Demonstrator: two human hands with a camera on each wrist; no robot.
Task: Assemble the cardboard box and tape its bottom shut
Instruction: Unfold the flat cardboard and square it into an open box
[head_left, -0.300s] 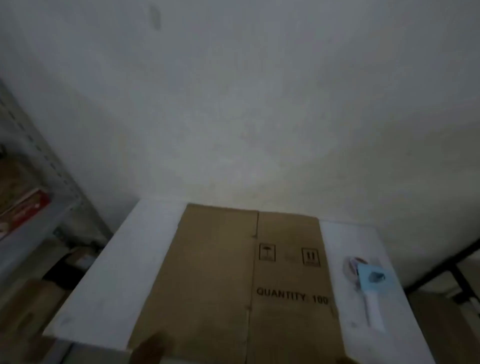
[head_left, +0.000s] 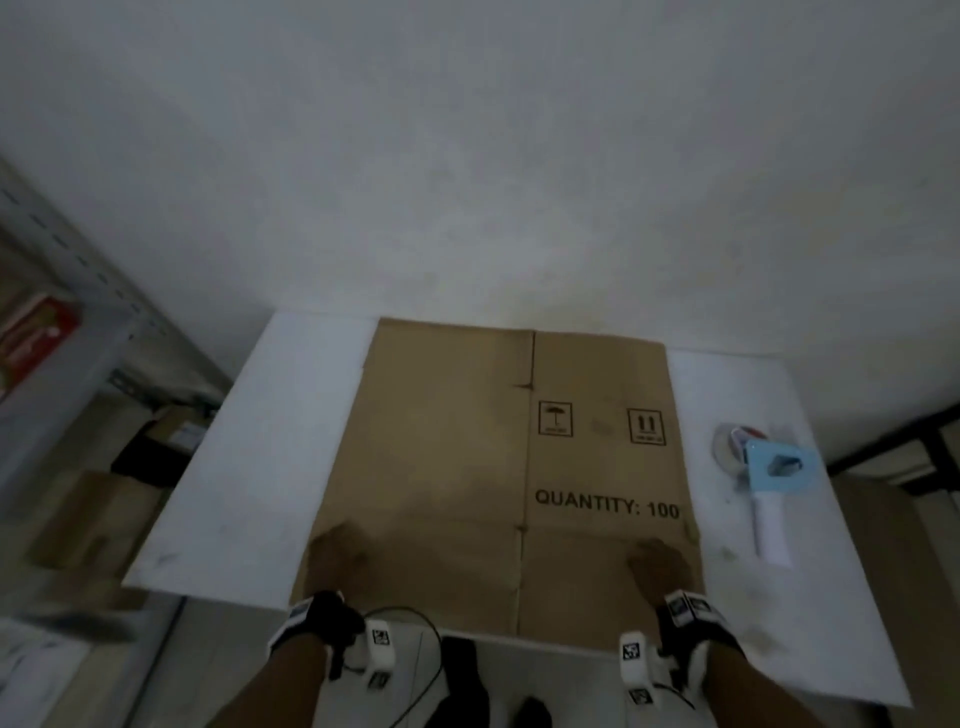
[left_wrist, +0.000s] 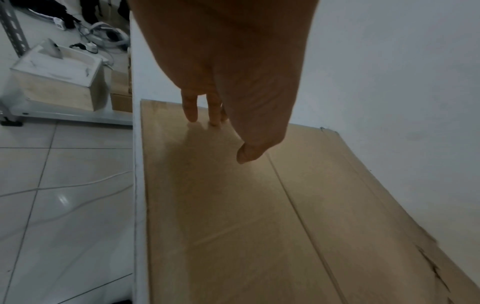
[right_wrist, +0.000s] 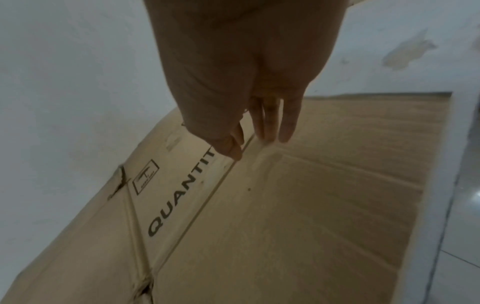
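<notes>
Under our fingers (left_wrist: 191, 111) lies the cardboard box (head_left: 467, 467), still folded flat on the white worktop (head_left: 249, 457), its far edge toward the wall and its near edge hanging slightly past the worktop's front. Our left hand (head_left: 335, 558) rests near the box's near left corner, and the left wrist view shows its fingers straight and close together, tips touching or almost touching the cardboard, the thumb (left_wrist: 249, 154) pointing down just above the surface; it clasps nothing. Our right hand (head_left: 657, 566) sits near the near right corner, and the right wrist view shows its fingers (right_wrist: 287, 127) straight and side by side, reaching down to the cardboard beside a fold line, with nothing pinched between them and the thumb. Just beyond the right fingers we read the print "QUANTITY: 100" (head_left: 607, 504), and farther on two handling symbols (head_left: 601, 425). A crease (head_left: 525, 467) runs between our two hands from the near edge to the far edge. To the right of the right fingers, apart from the box, a tape dispenser (head_left: 769, 478) with a light blue body and white handle lies on the worktop. To the left of the left fingers, off the worktop, stands a metal shelf (head_left: 57, 332).
</notes>
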